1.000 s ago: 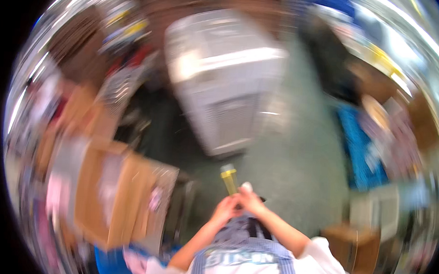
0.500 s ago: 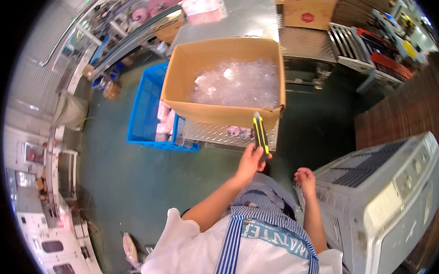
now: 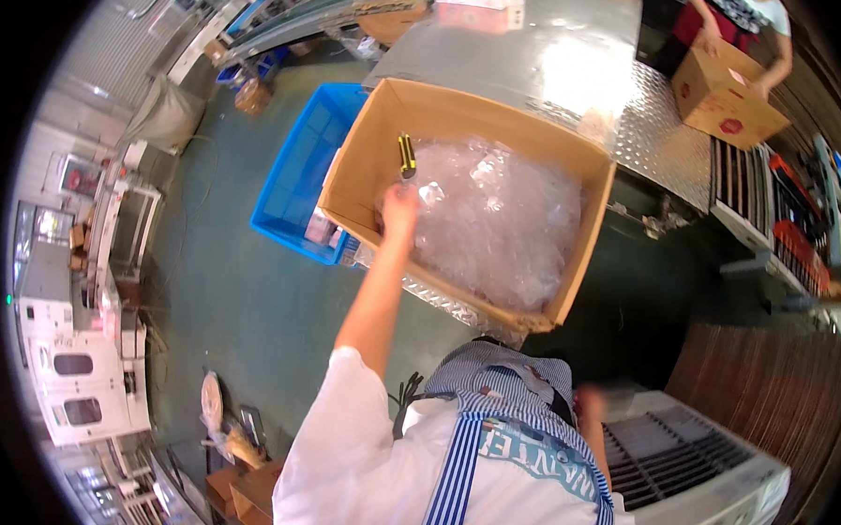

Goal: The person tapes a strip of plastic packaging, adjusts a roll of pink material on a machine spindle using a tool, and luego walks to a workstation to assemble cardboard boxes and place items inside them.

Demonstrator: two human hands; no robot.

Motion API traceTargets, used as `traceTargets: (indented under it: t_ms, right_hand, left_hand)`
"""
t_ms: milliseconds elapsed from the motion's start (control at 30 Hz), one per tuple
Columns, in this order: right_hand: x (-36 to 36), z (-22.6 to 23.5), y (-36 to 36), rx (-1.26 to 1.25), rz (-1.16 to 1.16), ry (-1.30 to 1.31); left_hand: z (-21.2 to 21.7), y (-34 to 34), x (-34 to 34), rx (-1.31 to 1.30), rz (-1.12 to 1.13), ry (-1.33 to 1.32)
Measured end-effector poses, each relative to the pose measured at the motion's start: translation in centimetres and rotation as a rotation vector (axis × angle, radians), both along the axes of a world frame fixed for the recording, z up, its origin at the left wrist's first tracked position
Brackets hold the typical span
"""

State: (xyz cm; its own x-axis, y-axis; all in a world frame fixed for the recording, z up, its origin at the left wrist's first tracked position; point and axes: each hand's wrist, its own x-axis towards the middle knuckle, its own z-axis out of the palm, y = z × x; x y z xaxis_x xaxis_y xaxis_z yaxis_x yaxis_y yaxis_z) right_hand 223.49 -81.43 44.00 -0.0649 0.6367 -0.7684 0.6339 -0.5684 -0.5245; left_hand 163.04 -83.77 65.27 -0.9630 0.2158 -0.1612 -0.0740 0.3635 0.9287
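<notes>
The left hand [image 3: 399,205] was stretched forward over the near edge of a large cardboard box [image 3: 369,157]. Its grip was pressed around the lower end of a knife [image 3: 406,156] with a yellow and black handle, which stood almost upright just inside the left part of the box. The box was open at the top and filled with crumpled clear plastic [image 3: 497,224], and the knife was just beside this plastic. The box rested on the near edge of a metal worktop [image 3: 542,61].

The right hand [image 3: 591,401] hung low beside the body, near a white machine [image 3: 702,472] with a grille on top. It was blurred, so I could not tell whether its grip was spread or closed; nothing was seen in it.

A blue crate [image 3: 303,164] stood on the green floor, left of the box. At the far right of the worktop another person held a smaller carton [image 3: 728,98].
</notes>
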Motion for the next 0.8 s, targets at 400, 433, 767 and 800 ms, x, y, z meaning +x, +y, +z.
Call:
traceTargets:
  t_ms: [400,433,767,800]
  right_hand:
    - [-24.5,17.6,36.9,0.754,0.294,0.47]
    - [-27.9,21.0,39.1,0.859,0.359,0.53]
    - [-49.7,32.1,32.1,0.909,1.271,0.933]
    - [-50.7,31.5,30.2,0.919,1.439,0.93]
  left_hand:
    - [3.5,2.5,16.6,-0.938,-0.421,0.19]
    - [2.9,2.5,16.7,-0.989,-0.461,0.263]
    - [3.1,2.6,17.4,-1.037,-0.209,0.201]
    - [3.0,2.7,17.4,-1.035,-0.186,0.19]
